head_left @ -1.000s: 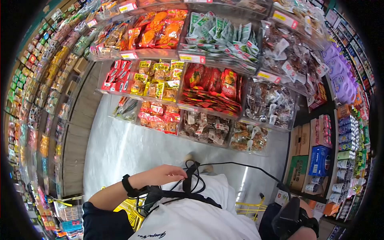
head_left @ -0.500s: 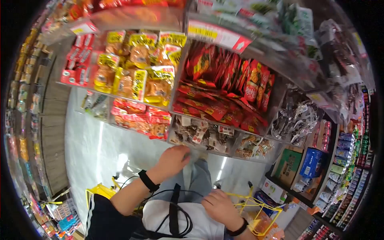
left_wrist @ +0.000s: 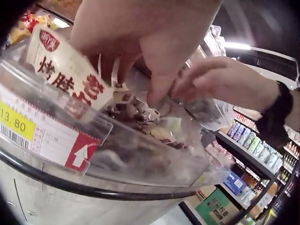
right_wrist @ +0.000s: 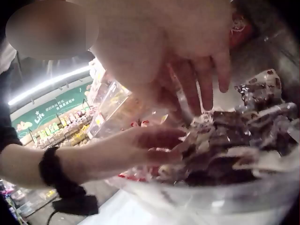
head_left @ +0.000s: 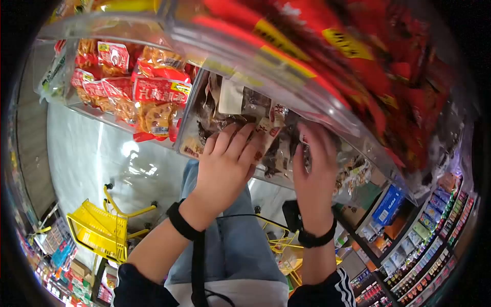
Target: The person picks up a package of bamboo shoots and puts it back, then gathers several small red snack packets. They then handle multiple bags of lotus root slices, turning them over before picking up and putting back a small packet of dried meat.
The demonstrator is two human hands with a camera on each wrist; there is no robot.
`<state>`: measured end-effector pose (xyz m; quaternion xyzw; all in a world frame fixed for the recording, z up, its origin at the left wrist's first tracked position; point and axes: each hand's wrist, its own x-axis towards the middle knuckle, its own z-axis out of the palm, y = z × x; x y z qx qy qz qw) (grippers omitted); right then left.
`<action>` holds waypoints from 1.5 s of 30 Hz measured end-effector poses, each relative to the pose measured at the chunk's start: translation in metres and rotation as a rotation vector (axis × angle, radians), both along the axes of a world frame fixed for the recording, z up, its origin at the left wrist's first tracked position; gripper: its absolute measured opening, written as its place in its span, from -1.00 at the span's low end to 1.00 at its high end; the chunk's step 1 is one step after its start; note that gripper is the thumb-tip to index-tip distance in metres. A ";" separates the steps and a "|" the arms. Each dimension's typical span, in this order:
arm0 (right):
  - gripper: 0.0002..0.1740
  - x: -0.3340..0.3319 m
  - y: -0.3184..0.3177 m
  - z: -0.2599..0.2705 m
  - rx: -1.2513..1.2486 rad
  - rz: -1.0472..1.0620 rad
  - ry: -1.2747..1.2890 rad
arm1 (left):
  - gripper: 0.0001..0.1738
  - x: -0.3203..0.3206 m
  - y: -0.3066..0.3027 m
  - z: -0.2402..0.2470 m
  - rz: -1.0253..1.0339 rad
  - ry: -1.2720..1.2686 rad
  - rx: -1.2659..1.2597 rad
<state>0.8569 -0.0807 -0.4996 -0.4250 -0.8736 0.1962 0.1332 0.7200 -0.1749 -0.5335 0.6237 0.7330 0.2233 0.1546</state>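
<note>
A clear plastic bin (left_wrist: 145, 159) holds several see-through packets of dark brown snacks (head_left: 255, 102). My left hand (head_left: 222, 161) reaches into its left part from above, fingers spread loosely over the packets. Beside that hand, a cream packet with red lettering (left_wrist: 63, 70) leans against the front wall in the left wrist view. My right hand (head_left: 317, 163) is in the same bin further right, slightly blurred. Its fingers (right_wrist: 202, 84) point down onto the packets in the right wrist view.
Left of the bin is another with red snack bags (head_left: 158, 97). A tier of red and yellow packets (head_left: 353, 51) overhangs from above. A yellow shopping basket (head_left: 99, 233) stands on the floor at lower left. Drink shelves (head_left: 409, 245) line the right.
Both hands have moved forward from near the body into the bin of brown snack packets. The head view has come closer to the lower bins.
</note>
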 end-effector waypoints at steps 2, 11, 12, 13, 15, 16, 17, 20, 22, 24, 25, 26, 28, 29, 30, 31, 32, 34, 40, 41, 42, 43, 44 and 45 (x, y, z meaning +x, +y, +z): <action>-0.45 -0.010 0.017 -0.017 -0.032 0.022 -0.061 | -0.44 0.007 -0.001 -0.011 0.045 0.120 0.007; -0.41 -0.008 0.030 -0.032 -0.134 0.052 -0.105 | -0.59 0.006 -0.010 -0.024 0.108 0.035 0.134; -0.42 -0.002 0.027 -0.025 -0.134 0.051 -0.090 | -0.59 0.005 -0.012 -0.025 0.104 0.021 0.143; -0.44 0.003 0.021 -0.020 -0.134 0.059 -0.080 | -0.59 0.003 -0.013 -0.025 0.103 0.007 0.151; -0.48 0.015 0.010 -0.011 -0.132 0.074 -0.062 | -0.60 0.003 -0.015 -0.025 0.115 -0.007 0.161; -0.50 0.017 0.004 -0.008 -0.065 0.134 -0.058 | -0.60 0.003 -0.016 -0.024 0.118 -0.015 0.167; -0.52 0.019 -0.001 -0.005 0.004 0.191 -0.055 | -0.60 0.002 -0.016 -0.023 0.121 -0.020 0.164; -0.54 0.023 -0.018 0.005 0.159 0.241 -0.059 | -0.61 0.001 -0.018 -0.019 0.121 -0.032 0.144; -0.54 0.023 -0.028 0.010 0.239 0.221 -0.082 | -0.61 -0.002 -0.020 -0.015 0.109 -0.034 0.107; -0.54 0.020 -0.032 0.010 0.211 0.224 -0.053 | -0.54 -0.003 -0.023 -0.015 0.093 -0.063 0.097; -0.54 0.018 -0.033 0.009 0.197 0.224 -0.036 | -0.51 -0.003 -0.024 -0.015 0.083 -0.076 0.092; -0.55 0.017 -0.032 0.007 0.169 0.245 -0.045 | -0.51 -0.004 -0.024 -0.016 0.079 -0.101 0.089; -0.55 0.010 -0.033 0.006 0.229 0.177 -0.159 | -0.51 -0.004 -0.025 -0.017 0.066 -0.151 0.082; -0.56 0.006 -0.032 0.004 0.258 0.140 -0.217 | -0.52 -0.005 -0.025 -0.017 0.055 -0.135 0.082; -0.59 0.001 -0.028 0.000 0.334 0.064 -0.231 | -0.52 -0.005 -0.025 -0.017 0.043 -0.118 0.083; -0.55 -0.004 -0.020 -0.004 0.331 0.010 -0.299 | -0.53 -0.005 -0.024 -0.017 0.032 -0.102 0.082; -0.51 -0.009 -0.012 -0.009 0.326 -0.041 -0.364 | -0.53 -0.005 -0.024 -0.017 0.034 -0.115 0.088; -0.45 -0.013 -0.006 -0.012 0.247 -0.082 -0.371 | -0.53 -0.004 -0.025 -0.016 0.038 -0.140 0.095; -0.35 -0.018 -0.013 -0.008 -0.106 0.055 -0.168 | -0.60 -0.015 -0.035 -0.001 0.018 -0.195 0.273; -0.34 -0.018 -0.016 -0.010 -0.160 0.086 -0.173 | -0.60 -0.017 -0.039 0.003 0.042 -0.156 0.240; -0.33 -0.018 -0.018 -0.012 -0.185 0.148 -0.172 | -0.61 -0.020 -0.043 0.007 0.067 -0.116 0.208; -0.33 -0.019 -0.021 -0.016 -0.190 0.176 -0.161 | -0.62 -0.022 -0.047 0.010 0.093 -0.076 0.175; -0.32 -0.022 -0.026 -0.019 -0.195 0.205 -0.150 | -0.66 -0.024 -0.049 0.009 0.101 -0.016 0.158; -0.32 -0.024 -0.030 -0.021 -0.201 0.233 -0.140 | -0.67 -0.028 -0.050 0.008 0.080 -0.018 0.119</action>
